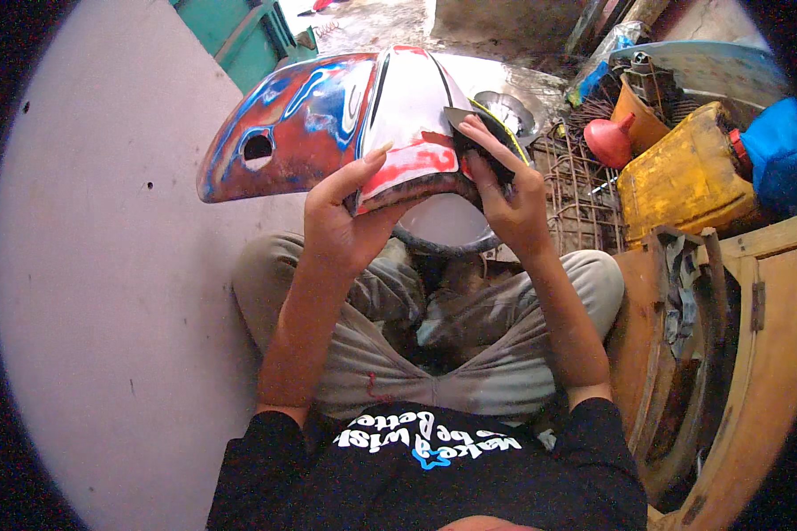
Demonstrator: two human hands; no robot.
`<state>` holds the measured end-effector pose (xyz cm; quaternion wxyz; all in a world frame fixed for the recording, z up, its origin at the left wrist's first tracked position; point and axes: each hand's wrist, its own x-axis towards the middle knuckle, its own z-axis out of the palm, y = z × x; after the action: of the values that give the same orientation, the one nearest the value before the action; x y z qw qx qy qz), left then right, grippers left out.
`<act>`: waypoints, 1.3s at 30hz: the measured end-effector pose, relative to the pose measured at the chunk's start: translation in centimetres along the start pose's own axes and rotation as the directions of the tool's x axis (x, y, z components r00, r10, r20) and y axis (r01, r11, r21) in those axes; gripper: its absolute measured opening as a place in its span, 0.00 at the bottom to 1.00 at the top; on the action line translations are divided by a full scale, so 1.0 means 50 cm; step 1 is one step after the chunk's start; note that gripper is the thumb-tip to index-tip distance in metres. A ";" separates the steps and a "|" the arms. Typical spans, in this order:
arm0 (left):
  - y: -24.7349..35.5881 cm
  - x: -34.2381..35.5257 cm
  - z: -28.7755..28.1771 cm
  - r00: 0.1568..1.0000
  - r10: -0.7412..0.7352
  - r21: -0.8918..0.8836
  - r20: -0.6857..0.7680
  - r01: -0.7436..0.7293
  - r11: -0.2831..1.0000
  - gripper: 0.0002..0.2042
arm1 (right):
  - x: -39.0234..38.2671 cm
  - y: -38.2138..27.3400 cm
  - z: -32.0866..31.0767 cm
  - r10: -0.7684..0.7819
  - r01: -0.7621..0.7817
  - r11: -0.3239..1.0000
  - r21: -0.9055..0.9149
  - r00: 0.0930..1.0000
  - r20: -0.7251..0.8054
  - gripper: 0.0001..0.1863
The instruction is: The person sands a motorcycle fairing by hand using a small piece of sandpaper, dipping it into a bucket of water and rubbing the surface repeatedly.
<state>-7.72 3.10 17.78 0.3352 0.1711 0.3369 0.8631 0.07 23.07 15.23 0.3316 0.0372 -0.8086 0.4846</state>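
Note:
A curved, glossy vehicle body panel [314,124] rests above my crossed legs. Red, blue and white paint shows in worn patches on its left part, which has a round hole. Its middle section is white with red patches and a black line. My left hand [350,217] grips the near edge, thumb on top and fingers underneath. At the panel's right end, my right hand [509,199] pinches a dark thin sheet, seemingly sandpaper [459,118], against the surface. The fingers hide part of that sheet. Below the panel is a round whitish basin [443,221] with a grey rim.
A shiny metal bowl [507,111] lies beyond my right hand. To the right are a rusty wire grid [580,181], a red funnel [609,142], a yellow jerrycan [686,177] and wooden frames [757,327]. A pale wall [106,292] stands at left, a green crate [239,40] behind.

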 end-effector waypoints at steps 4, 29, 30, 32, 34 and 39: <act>-0.003 0.009 0.039 0.993 -0.112 -0.121 -0.044 0.106 0.987 0.28 | 0.009 0.026 -0.001 0.073 -0.069 0.989 0.129 0.997 -0.028 0.18; -0.012 -0.007 0.031 0.975 0.196 0.079 -0.109 -0.188 0.979 0.28 | 0.051 -0.031 0.046 -0.010 0.009 1.000 0.009 0.994 0.111 0.21; -0.018 -0.009 0.030 0.968 0.200 0.165 -0.151 -0.175 0.971 0.28 | 0.050 -0.013 0.050 -0.009 0.008 1.000 0.008 0.996 0.088 0.20; -0.025 -0.008 0.047 0.952 0.224 0.210 -0.210 -0.180 0.961 0.29 | 0.020 -0.027 0.059 -0.385 0.408 0.891 -0.198 0.912 0.144 0.25; -0.033 -0.004 0.044 0.941 0.298 0.406 -0.158 -0.213 0.889 0.30 | 0.006 -0.039 0.056 -0.517 0.567 0.788 -0.240 0.821 0.242 0.28; -0.056 0.003 0.050 0.938 0.249 0.129 -0.241 -0.223 0.966 0.37 | 0.013 0.014 0.046 -0.330 0.352 0.909 -0.225 0.935 0.128 0.26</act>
<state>-5.23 5.89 17.63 0.1739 0.1145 0.3970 0.8939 -1.84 21.76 14.38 0.3774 0.1580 -0.8568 0.3138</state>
